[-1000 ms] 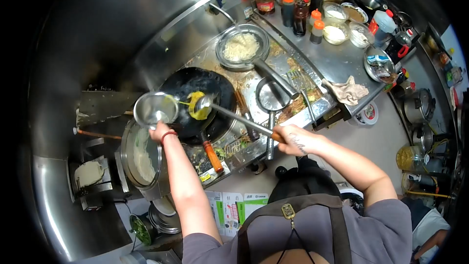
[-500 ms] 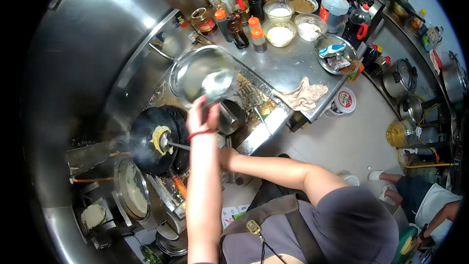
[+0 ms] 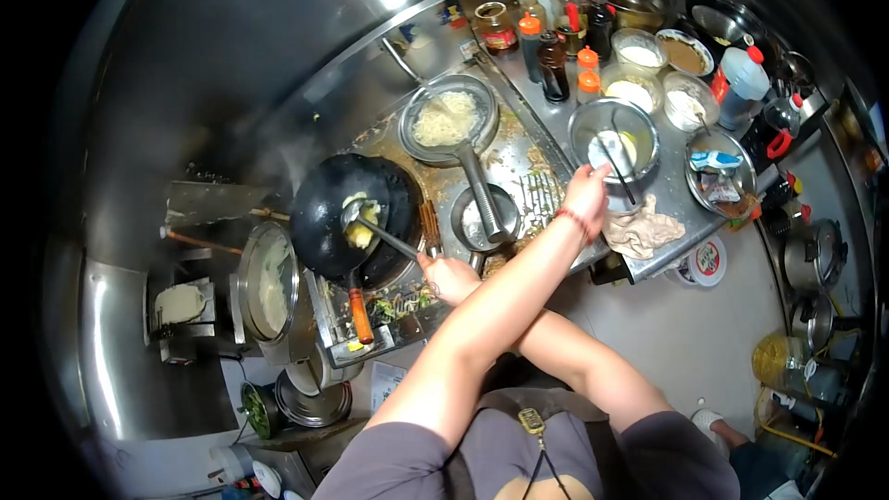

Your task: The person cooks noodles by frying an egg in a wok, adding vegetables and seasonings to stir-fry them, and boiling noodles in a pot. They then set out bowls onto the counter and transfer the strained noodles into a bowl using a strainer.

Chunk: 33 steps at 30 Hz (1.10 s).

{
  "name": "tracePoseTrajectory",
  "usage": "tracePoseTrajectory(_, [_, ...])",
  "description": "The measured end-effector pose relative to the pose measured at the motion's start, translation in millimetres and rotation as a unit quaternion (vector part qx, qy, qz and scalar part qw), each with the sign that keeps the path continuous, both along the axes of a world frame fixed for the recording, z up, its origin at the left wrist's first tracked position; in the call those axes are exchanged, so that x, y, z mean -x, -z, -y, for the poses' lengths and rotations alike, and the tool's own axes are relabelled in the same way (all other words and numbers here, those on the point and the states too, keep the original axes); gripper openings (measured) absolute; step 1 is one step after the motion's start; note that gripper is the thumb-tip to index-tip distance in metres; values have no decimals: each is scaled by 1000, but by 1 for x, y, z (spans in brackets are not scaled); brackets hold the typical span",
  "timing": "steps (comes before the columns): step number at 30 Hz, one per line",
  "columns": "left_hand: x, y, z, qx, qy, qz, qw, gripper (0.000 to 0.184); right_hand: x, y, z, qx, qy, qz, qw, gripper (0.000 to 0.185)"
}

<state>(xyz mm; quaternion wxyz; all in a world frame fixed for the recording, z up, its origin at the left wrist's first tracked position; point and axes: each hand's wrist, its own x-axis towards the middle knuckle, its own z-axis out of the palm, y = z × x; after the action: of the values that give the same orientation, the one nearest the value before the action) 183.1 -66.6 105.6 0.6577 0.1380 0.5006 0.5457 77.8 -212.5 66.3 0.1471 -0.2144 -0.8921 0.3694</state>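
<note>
My left hand (image 3: 587,199), a red band at its wrist, reaches across my right arm and grips the near rim of a metal bowl (image 3: 651,163) on the counter. Dark chopsticks and something pale are in that bowl. My right hand (image 3: 449,280) is closed round the handle of a ladle (image 3: 393,239). The ladle's head rests on yellow egg (image 3: 361,233) in a black wok (image 3: 319,213). The wok's wooden handle (image 3: 360,317) points toward me.
Noodles lie in a strainer (image 3: 447,118) behind the wok. A small pan (image 3: 474,224) is to the right, with a cloth (image 3: 643,228) beyond. Sauce bottles (image 3: 553,69) and bowls of powder (image 3: 632,93) line the back counter. A batter pot (image 3: 270,287) stands at left.
My left hand has carried the metal bowl from beside the wok over the stove to the right counter. My right hand has moved closer to the wok with the ladle, and the egg looks more gathered.
</note>
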Motion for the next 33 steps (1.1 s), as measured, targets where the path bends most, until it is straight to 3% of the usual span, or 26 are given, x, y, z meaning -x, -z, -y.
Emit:
tracePoseTrajectory(1, [7, -53, 41, -72, 31, -33, 996, 52, 6, 2, 1, -23, -30, 10, 999, 43])
tracePoseTrajectory(2, [25, -92, 83, -165, 82, -39, 982, 52, 12, 1, 2, -44, -58, 20, 997, 41])
tracePoseTrajectory(3, [49, -115, 122, -267, 109, -116, 951, 46, 4, -15, 1, -21, -79, 92, 992, 37])
tracePoseTrajectory(5, [100, -147, 208, -311, 17, -263, 913, 38, -30, -22, 1, -61, -58, 42, 996, 37])
tracePoseTrajectory(6, [133, -142, 249, -305, -42, -342, 888, 34, -36, -31, 0, -108, -36, -10, 993, 39])
tracePoseTrajectory(8, [185, -110, 320, -166, -242, -492, 820, 34, -22, -70, 12, -83, -2, 119, 989, 28])
tracePoseTrajectory(10, [262, -8, 397, 26, -371, -528, 764, 39, 18, -43, 32, -85, 13, 99, 991, 30])
tracePoseTrajectory(12, [278, 30, 416, 180, -371, -219, 884, 38, 42, -28, 53, -113, 3, 94, 989, 32])
tracePoseTrajectory(13, [286, 37, 423, 116, -315, -1, 942, 32, 40, -37, 63, -84, 8, 105, 991, 32])
tracePoseTrajectory(14, [294, 43, 429, 50, -241, 219, 944, 27, 30, -53, 73, -52, 14, 117, 992, 32])
tracePoseTrajectory(16, [311, 86, 431, -44, -256, 195, 946, 18, 8, -82, 83, -83, 10, 146, 986, 27])
tracePoseTrajectory(17, [313, 83, 435, -60, -263, 171, 948, 17, 14, -93, 90, -92, 41, 154, 983, 25])
tracePoseTrajectory(20, [318, 34, 453, -92, -279, 132, 947, 20, 66, -97, 118, -55, 126, 144, 980, 26])
tracePoseTrajectory(21, [324, 25, 458, -81, -271, 118, 952, 20, 86, -72, 119, -52, 121, 131, 983, 32])
tracePoseTrajectory(22, [332, 19, 461, -69, -261, 102, 957, 20, 92, -102, 144, -72, 108, 157, 979, 36])
tracePoseTrajectory(24, [340, 18, 471, -75, -239, 121, 960, 20, 86, -91, 145, -42, 78, 142, 986, 35])
tracePoseTrajectory(25, [339, 19, 474, -79, -237, 115, 961, 20, 73, -117, 155, -76, 75, 146, 983, 31])
tracePoseTrajectory(29, [326, 17, 490, -87, -228, 110, 964, 19, 84, -124, 143, -117, 94, 202, 968, 25])
tracePoseTrajectory(30, [321, 15, 494, -76, -212, 107, 968, 19, 97, -112, 144, -54, 139, 191, 970, 25])
tracePoseTrajectory(33, [319, -14, 530, -77, -172, 75, 979, 22, 98, -88, 142, -87, 78, 127, 985, 29])
